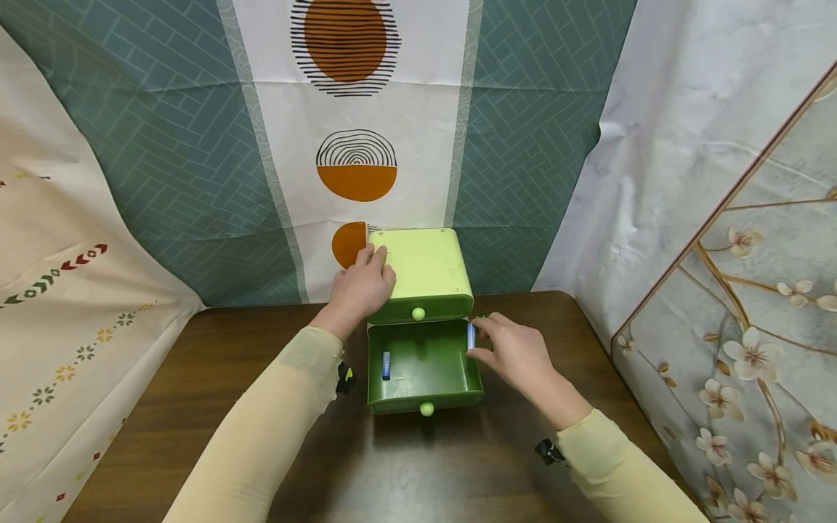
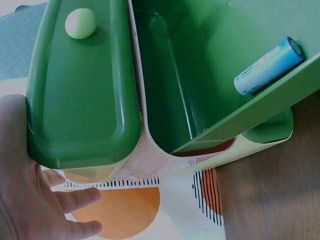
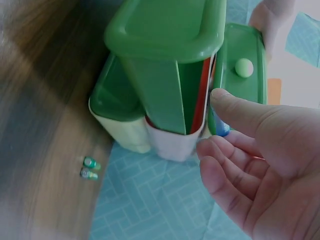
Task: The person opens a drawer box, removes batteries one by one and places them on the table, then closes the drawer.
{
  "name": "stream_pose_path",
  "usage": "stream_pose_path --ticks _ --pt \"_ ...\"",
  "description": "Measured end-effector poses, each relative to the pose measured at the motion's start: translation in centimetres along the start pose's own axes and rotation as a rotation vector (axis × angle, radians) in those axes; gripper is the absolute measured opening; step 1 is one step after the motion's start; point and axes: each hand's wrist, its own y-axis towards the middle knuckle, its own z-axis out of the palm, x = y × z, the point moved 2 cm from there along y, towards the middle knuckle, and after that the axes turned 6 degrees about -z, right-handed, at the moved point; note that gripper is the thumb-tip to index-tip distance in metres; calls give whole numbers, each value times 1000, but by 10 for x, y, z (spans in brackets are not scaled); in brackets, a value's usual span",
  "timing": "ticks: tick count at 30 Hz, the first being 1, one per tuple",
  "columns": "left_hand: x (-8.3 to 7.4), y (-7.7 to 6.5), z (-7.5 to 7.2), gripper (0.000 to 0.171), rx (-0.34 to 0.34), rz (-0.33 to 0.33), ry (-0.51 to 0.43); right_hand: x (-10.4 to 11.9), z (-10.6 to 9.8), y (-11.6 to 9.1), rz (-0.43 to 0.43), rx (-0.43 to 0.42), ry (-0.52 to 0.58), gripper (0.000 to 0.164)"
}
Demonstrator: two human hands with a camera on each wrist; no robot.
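Note:
A small drawer cabinet (image 1: pixel 425 265) with a pale green top stands on the table, its middle drawer (image 1: pixel 428 359) pulled out. My left hand (image 1: pixel 362 285) rests on the cabinet's top left edge with fingers extended. Inside the drawer, near its left wall, lies a blue battery (image 1: pixel 386 365), seen closer in the left wrist view (image 2: pixel 269 66). Above the drawer's right side, my right hand (image 1: pixel 519 352) pinches another blue battery (image 1: pixel 471 337) between thumb and fingers. The right wrist view shows only a bit of that held battery (image 3: pixel 221 128).
Two green batteries (image 3: pixel 90 168) are on the table to the cabinet's right. The upper drawer, with a round knob (image 1: pixel 418 314), is closed. Patterned cloth (image 1: pixel 536 181) hangs behind the brown wooden table (image 1: pixel 261 363), and a floral cloth (image 1: pixel 739 363) hangs at the right.

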Motion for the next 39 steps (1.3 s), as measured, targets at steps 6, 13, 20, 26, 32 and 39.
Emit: stream_pose_path --ticks 6,13,20,26,32,39 --pt "-1 -1 -2 65 -3 0 -8 -13 -2 -3 33 -2 5 51" --pt "0 -1 -2 65 -2 1 -8 -24 1 -6 54 17 7 50" --pt "0 0 -1 65 1 -1 -8 -34 5 -8 84 61 2 46" --pt "-1 0 0 65 -2 -1 -4 -42 11 -10 108 124 15 44" --pt "1 2 1 65 -1 -1 -5 -50 20 -10 117 154 24 44" --pt "1 1 1 66 -3 -2 -3 -56 32 -11 139 207 23 42"
